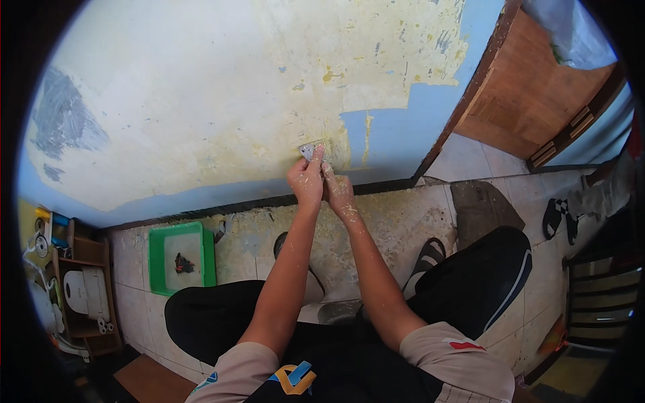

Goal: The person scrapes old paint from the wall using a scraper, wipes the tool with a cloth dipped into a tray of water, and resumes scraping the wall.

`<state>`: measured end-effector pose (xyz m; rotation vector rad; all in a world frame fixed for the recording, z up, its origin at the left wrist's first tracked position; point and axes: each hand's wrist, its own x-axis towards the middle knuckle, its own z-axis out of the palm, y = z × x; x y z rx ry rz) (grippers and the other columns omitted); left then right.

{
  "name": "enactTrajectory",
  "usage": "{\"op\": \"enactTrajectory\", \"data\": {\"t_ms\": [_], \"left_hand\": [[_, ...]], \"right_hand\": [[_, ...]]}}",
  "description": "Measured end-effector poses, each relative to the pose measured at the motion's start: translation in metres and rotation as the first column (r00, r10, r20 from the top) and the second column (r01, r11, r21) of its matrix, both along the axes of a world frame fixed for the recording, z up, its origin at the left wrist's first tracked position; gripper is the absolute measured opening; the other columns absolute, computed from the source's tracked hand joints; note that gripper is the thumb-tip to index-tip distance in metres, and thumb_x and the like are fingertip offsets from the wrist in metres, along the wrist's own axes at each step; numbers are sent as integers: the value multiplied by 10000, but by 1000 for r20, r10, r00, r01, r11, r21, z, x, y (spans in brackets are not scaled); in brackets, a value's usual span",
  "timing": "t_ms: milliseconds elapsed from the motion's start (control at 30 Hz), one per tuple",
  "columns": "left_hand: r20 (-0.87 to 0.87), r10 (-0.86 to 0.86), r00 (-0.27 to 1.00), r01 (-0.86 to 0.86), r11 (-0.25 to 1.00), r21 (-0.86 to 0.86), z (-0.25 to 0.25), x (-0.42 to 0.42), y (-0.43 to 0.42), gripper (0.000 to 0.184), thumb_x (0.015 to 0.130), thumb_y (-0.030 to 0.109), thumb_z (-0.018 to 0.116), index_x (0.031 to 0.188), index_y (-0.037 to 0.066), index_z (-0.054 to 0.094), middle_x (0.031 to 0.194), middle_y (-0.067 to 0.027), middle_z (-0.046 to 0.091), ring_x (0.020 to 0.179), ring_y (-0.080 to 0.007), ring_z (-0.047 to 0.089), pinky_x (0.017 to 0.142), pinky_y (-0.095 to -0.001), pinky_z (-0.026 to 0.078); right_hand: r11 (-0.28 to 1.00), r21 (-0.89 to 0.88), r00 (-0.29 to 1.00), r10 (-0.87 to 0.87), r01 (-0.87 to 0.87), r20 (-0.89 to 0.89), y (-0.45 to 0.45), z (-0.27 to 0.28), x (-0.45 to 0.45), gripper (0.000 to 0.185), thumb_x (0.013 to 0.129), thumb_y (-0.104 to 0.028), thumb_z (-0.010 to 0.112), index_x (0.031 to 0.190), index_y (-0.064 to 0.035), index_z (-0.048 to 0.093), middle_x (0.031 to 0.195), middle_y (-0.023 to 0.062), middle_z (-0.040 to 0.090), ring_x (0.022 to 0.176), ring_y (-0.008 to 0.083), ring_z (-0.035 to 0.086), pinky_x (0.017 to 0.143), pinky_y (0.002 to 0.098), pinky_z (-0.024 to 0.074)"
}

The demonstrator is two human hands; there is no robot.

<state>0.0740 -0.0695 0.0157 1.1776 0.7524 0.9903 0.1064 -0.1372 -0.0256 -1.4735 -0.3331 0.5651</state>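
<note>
The wall [201, 80] could be gouged if the scraper [308, 150] is tilted too steeply. Near the centre of the frame, the scraper is held in the closed grip of the left hand [307, 181] and the right hand [340, 192], its blade seen just above them.

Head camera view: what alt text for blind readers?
A person's left hand and right hand hold a flat grey scraper against a patchy cream and blue wall. Pale flakes litter the tiled floor; a green rectangular plastic basin stands at left.
</note>
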Motion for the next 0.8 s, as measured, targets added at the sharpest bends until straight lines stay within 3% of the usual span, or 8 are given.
{"op": "enactTrajectory", "data": {"t_ms": [100, 233, 300, 467, 567, 667, 733, 800], "left_hand": [[99, -64, 993, 70, 996, -58, 51, -6, -9, 289, 903, 231, 771, 758, -13, 716, 651, 31, 595, 609, -39, 482, 540, -225, 391], [158, -124, 980, 127, 992, -11, 42, 0, -2, 296, 897, 240, 778, 755, -13, 718, 652, 29, 598, 606, -43, 487, 542, -237, 398], [-49, -70, 996, 74, 994, 82, 27, 2, -9, 312, 895, 242, 781, 734, -15, 708, 636, 32, 584, 589, -43, 472, 531, -240, 390], [-64, -79, 995, 86, 990, 114, 11, 8, -18, 347, 892, 248, 784, 686, -16, 687, 604, 44, 549, 556, -41, 430, 502, -248, 361], [-111, -79, 991, 91, 990, 105, 15, 9, -16, 264, 905, 239, 770, 790, 5, 729, 674, 14, 623, 571, -47, 508, 510, -232, 414], [0, -103, 995, 103, 994, 28, 25, 14, -22, 231, 913, 223, 760, 853, 0, 742, 718, 8, 645, 590, -50, 523, 517, -236, 432], [63, -83, 995, 83, 997, -2, 30, 15, -23, 310, 906, 208, 769, 687, 8, 677, 610, 40, 554, 542, -38, 437, 492, -228, 343], [59, -71, 996, 71, 997, 7, 36, 16, -24, 306, 906, 205, 769, 692, 5, 680, 613, 39, 558, 544, -37, 439, 493, -229, 347]], "right_hand": [[1000, 18, 999, 15, -14, -36, -5, 41, 3, 637, 972, -514, 594, 569, -23, 539, 507, 17, 482, 494, 132, 453, 480, 360, 356], [996, 85, 1000, -15, 13, 19, 2, 24, 3, 638, 974, -510, 594, 550, -38, 529, 503, 10, 476, 474, 117, 435, 460, 341, 338], [994, 87, 997, -56, 60, -55, -6, 15, -1, 646, 976, -512, 592, 542, -38, 522, 501, 9, 474, 468, 107, 437, 452, 327, 330], [977, 210, 983, -9, 48, -185, -16, -5, 7, 626, 976, -519, 590, 584, -32, 556, 504, 6, 481, 470, 109, 455, 452, 322, 340], [991, 133, 989, -8, 28, -148, -19, 4, 11, 613, 965, -523, 607, 600, -32, 568, 508, 1, 483, 469, 106, 456, 453, 320, 345], [996, 92, 991, 31, -19, -129, -26, 19, 16, 622, 956, -541, 606, 600, -32, 572, 510, 2, 486, 474, 110, 467, 462, 325, 354], [999, 48, 992, 10, -4, -128, -26, 21, 15, 628, 954, -551, 601, 600, -33, 574, 509, 3, 488, 476, 113, 467, 469, 327, 358], [996, 84, 988, 17, -5, -153, -22, 24, 12, 631, 955, -551, 598, 599, -31, 573, 509, 4, 488, 480, 114, 465, 471, 327, 357]]}}
